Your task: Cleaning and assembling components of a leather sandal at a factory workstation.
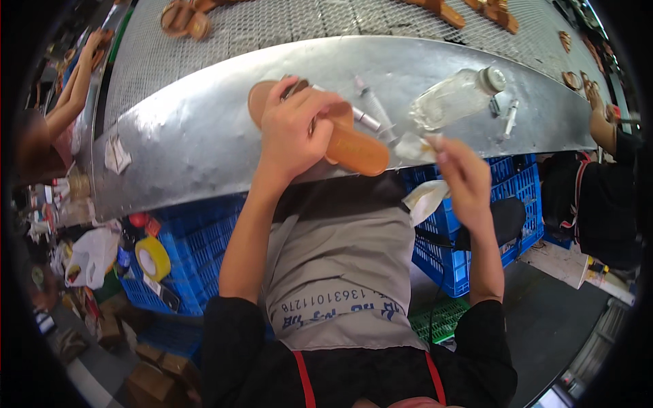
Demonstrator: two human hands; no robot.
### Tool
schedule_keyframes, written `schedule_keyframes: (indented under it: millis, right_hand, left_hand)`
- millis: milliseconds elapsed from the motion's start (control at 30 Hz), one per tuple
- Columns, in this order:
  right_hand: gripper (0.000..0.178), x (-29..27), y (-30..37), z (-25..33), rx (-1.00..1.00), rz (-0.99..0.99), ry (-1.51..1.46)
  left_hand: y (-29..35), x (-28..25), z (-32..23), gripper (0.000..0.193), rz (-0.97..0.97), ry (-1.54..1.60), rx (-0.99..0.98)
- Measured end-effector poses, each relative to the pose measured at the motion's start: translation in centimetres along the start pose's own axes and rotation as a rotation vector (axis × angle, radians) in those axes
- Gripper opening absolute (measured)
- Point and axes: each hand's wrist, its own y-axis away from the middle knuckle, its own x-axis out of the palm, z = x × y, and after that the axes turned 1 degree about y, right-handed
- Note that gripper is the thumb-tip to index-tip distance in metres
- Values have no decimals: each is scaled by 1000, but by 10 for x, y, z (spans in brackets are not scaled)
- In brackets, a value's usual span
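Over the metal ledge (197, 102), my left hand (292, 129) is wrapped round a tan sandal (360, 152). The sandal's pale orange footbed faces up and its end points to the right. My fingers hide most of its upper. To the right of it, my right hand (467, 180) pinches a white cloth (412, 147), slightly blurred, which is apart from the sandal. A white flap (426, 201) hangs below that hand, over the ledge's edge; I cannot tell whether it is the same cloth. Beyond the sandal lie a clear syringe (374, 103) and a slim white tube (366, 118).
A clear glass bottle (445, 100) lies tilted at the right, beside a small syringe (511, 119). A crumpled white cloth (117, 155) rests at the left. Sandals (185, 20) sit on the mesh conveyor (272, 20). Blue crates (204, 248) stand below. Other people's arms (71, 95) appear at both sides.
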Motion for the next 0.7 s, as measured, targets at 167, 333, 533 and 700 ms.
schedule_keyframes:
  millis: [167, 333, 533, 700]
  right_hand:
    - [46, 33, 11, 1, -222, 206, 312]
    - [53, 37, 17, -5, -374, 292, 506]
    - [55, 42, 10, 13, -418, 377, 640]
    - [57, 23, 6, 0, -424, 359, 654]
  left_hand:
    - [2, 0, 3, 24, -46, 21, -7]
    - [4, 2, 4, 24, -58, 21, -1]
    - [6, 1, 1, 23, -63, 8, 9]
    - [2, 3, 1, 23, -63, 9, 31]
